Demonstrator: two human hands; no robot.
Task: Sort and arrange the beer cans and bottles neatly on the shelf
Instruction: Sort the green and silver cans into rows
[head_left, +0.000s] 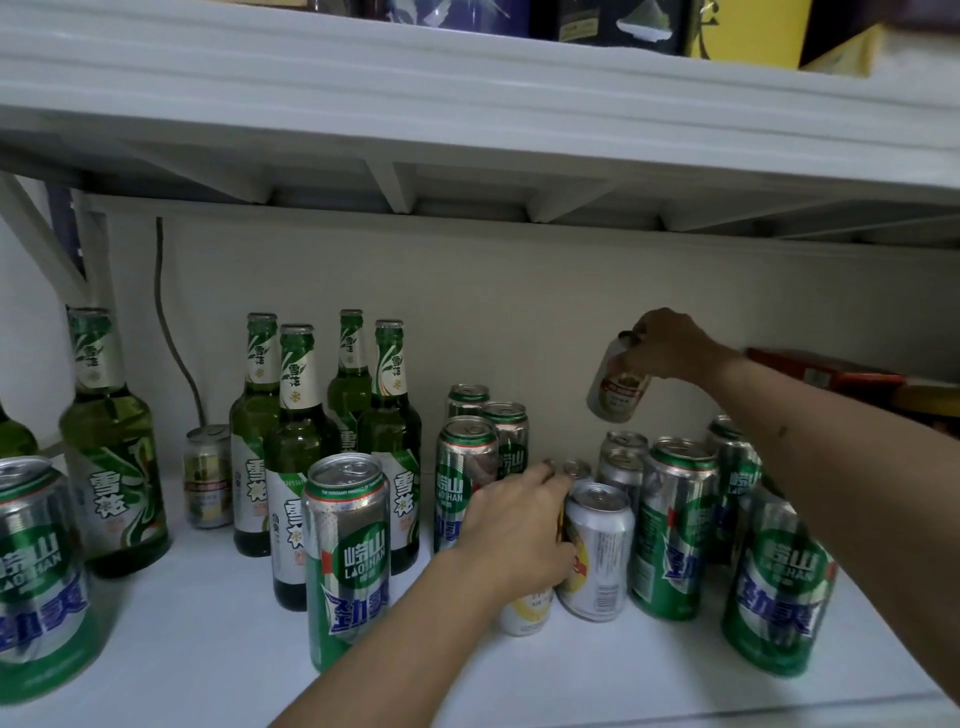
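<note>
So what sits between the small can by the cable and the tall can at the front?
In the head view, a cluster of four green bottles stands between the small can and the tall can.

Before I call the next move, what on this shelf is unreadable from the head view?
- Yellow-and-white can: mostly hidden by the left hand.
- Lifted can: label blurred; top covered by the right hand.
- Leftmost bottle: cut off by the frame edge.
</note>
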